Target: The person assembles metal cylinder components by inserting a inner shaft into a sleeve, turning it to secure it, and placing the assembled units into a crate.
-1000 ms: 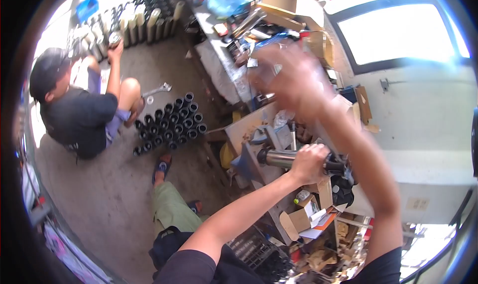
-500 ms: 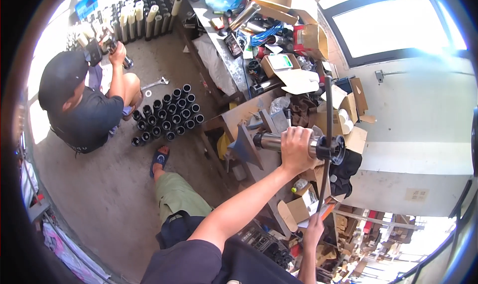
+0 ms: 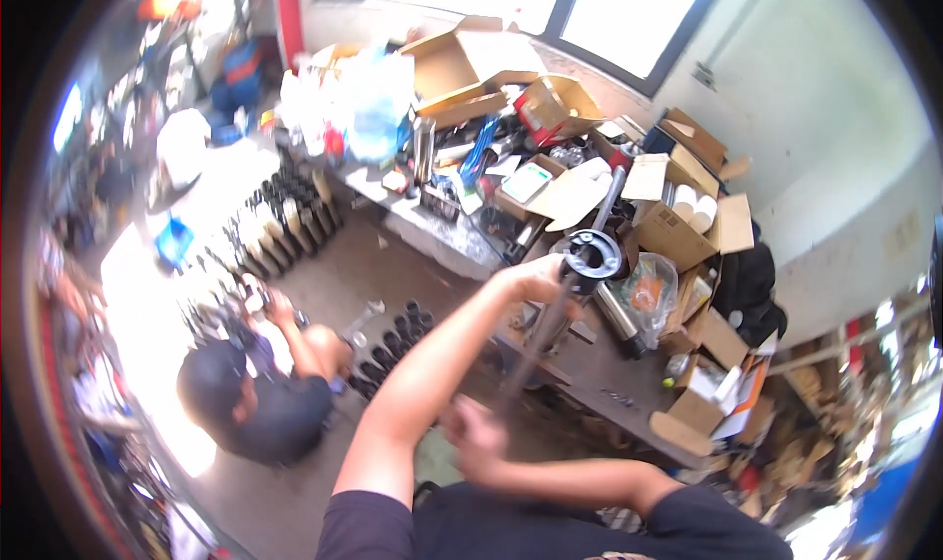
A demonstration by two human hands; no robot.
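Note:
My left hand (image 3: 538,279) is closed round a metal cylinder behind a black ring-shaped end fitting (image 3: 592,255), whose opening faces up. A long dark metal bar (image 3: 546,332) crosses beside the fitting and slants down toward me. At the bar's lower end is my right hand (image 3: 475,442), closed round it, though motion smears the fingers. Close to my left hand, another shiny metal cylinder (image 3: 617,314) with a black end lies on the workbench (image 3: 614,395).
Open cardboard boxes (image 3: 693,216), a plastic bag (image 3: 648,283) and loose parts crowd the bench. At left a person (image 3: 265,403) in a dark cap crouches by rows of tubes (image 3: 285,211). Several black tubes (image 3: 398,339) and a wrench (image 3: 365,316) are on the floor.
My view has turned to the left. The cylinder's ring end has tilted to face up, and the bar has swung so its lower end is near my body, with my right hand there.

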